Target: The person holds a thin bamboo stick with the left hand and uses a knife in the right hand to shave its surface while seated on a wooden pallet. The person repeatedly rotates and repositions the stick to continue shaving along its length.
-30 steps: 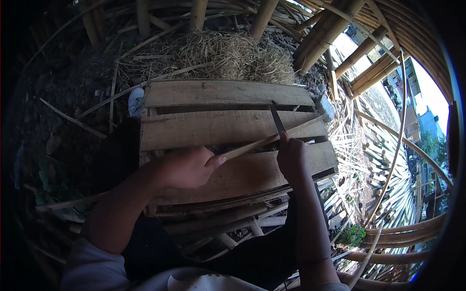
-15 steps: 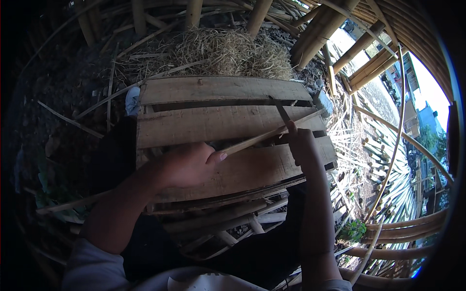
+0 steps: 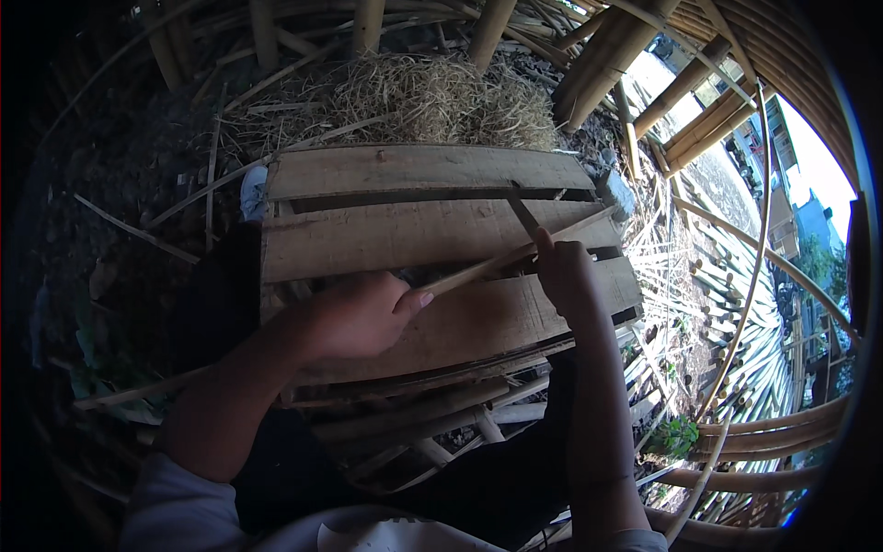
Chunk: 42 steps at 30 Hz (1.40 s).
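My left hand (image 3: 363, 313) is closed around a long bamboo strip (image 3: 474, 273), thumb on top. The strip slants up to the right over a slatted wooden bench (image 3: 368, 241), and its other end sticks out behind my left forearm. My right hand (image 3: 568, 279) grips the handle of a knife (image 3: 525, 213). The dark blade points up and to the left, lying across the strip toward the gap between the far slats. Where blade and strip meet, I cannot tell whether the edge has cut in.
Beyond the bench lies a heap of dry shavings (image 3: 432, 97). Thick bamboo posts (image 3: 607, 64) rise at the far right. Many cut bamboo poles (image 3: 750, 313) are spread on the ground to the right. Loose strips (image 3: 138, 227) lie at the left, and a small green plant (image 3: 679, 437) grows lower right.
My right hand and the knife have shifted slightly left along the strip. My left hand keeps its hold with hardly any movement.
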Motion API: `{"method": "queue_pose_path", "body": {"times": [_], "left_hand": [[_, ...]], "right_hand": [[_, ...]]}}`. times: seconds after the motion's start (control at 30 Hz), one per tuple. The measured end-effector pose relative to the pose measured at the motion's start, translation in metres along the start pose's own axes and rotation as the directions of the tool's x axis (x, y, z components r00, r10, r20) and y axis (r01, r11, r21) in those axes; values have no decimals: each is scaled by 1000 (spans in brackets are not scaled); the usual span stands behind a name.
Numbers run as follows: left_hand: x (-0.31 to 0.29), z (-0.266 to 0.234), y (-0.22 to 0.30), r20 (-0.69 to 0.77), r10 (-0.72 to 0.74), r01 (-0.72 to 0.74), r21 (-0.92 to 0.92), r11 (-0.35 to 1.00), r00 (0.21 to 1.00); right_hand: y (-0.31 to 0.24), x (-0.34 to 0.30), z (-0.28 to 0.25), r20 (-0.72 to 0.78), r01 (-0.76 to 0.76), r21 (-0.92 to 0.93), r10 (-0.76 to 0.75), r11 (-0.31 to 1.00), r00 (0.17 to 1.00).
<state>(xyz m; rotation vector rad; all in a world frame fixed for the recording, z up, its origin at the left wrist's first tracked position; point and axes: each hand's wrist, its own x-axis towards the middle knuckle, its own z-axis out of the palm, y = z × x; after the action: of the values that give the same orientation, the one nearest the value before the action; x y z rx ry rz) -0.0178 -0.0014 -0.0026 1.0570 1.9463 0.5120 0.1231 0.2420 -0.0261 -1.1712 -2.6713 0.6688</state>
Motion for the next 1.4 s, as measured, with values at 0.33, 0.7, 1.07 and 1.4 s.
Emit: {"method": "queue_pose_path", "body": {"times": [0.33, 0.7, 1.07, 1.4], "left_hand": [[2, 11, -2, -105, 93, -80, 121, 989, 990], [9, 25, -11, -174, 164, -139, 145, 980, 971], [-4, 23, -11, -196, 129, -99, 156, 983, 972], [-9, 7, -2, -213, 52, -53, -2, 999, 976]], "right_hand": [[-18, -18, 12, 67, 60, 42, -63, 997, 996], [-40, -68, 37, -42, 322, -4, -322, 947, 946], [-27, -35, 23, 35, 121, 93, -125, 988, 992], [-40, -46, 17, -49, 227, 165, -222, 960, 974]]}}
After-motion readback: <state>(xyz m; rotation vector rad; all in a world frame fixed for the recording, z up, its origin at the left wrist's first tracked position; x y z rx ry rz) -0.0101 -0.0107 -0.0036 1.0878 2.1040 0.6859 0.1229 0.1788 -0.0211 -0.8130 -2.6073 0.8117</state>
